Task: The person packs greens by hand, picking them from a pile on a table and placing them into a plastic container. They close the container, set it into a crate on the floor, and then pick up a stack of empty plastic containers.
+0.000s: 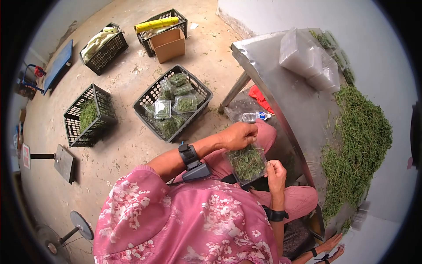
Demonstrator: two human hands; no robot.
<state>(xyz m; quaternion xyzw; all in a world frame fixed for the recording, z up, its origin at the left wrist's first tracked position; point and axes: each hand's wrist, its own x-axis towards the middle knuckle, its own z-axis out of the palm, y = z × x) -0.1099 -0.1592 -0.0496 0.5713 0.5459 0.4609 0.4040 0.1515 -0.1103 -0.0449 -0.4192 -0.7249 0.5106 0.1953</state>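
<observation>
A clear plastic box [246,165] full of leafy green sprigs is above my lap, tilted toward me. My right hand [276,173] grips its right edge between thumb and fingers. My left hand [241,135] is closed at the far edge of the box, its fingers pinched together; what they hold, if anything, is hidden. To the right, a large heap of loose green sprigs [358,145] covers part of the metal table [303,94]. Stacks of clear plastic boxes [303,55] stand at the table's far end.
A black crate [145,94] holding filled boxes stands on the floor ahead. Around it are a crate of greens [94,127], a crate of pale vegetables [110,48] and a cardboard box [168,45]. A water bottle [255,116] lies under the table. Another person's hands [332,244] show at lower right.
</observation>
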